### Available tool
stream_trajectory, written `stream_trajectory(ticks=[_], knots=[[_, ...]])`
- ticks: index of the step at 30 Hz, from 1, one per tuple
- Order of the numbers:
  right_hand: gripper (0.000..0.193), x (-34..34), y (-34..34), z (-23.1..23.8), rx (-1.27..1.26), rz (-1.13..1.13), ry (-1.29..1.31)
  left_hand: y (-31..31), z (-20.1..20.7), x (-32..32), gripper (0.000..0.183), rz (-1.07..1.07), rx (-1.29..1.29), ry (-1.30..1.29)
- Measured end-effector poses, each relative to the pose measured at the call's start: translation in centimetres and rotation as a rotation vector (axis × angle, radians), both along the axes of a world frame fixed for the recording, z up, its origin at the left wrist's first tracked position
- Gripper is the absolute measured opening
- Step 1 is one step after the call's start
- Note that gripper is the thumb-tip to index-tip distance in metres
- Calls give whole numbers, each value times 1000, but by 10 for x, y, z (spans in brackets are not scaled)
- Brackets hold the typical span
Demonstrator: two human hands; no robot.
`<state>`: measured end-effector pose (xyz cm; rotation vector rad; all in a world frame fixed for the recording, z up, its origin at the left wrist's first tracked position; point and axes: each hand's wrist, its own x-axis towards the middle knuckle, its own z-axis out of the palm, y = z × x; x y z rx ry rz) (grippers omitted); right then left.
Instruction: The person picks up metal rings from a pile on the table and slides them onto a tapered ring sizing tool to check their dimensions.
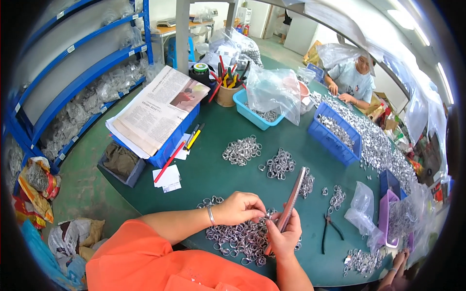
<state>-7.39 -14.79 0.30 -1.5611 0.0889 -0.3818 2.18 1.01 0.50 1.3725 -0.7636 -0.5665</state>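
My left hand (239,208), with a bracelet at its wrist, is closed in a pinch on a small silvery ring (269,216). Thumb and fingers of my right hand (285,236) are wrapped round a long, narrow reddish bar (293,195) with a silvery face, tilted up and away from me. Its exact kind is unclear. The right thumb tip meets the left fingertips at the ring. Below both hands spreads a heap of silvery rings (233,241). Smaller ring piles lie farther off, one (242,150) to the left and another (280,165) beside the bar.
Black-handled pliers (328,228) lie to the right. Beyond are a blue bin (318,138) of metal parts, a turquoise tray (257,118) and a pot (227,95) of tools. Newspaper (160,114) covers a blue box at left. A co-worker (353,80) sits opposite; another person's hand (400,262) shows lower right.
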Motion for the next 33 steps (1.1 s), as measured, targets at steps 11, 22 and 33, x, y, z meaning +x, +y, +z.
stream_trajectory(ticks=[11, 22, 33], knots=[[56, 2, -1, 4, 57, 20, 24, 0, 4, 0, 6, 15, 14, -41], [56, -3, 3, 16, 203, 12, 83, 0, 0, -8, 8, 28, 1, -34], [57, 7, -2, 9, 131, 28, 123, 0, 5, -1, 6, 104, 19, -20]])
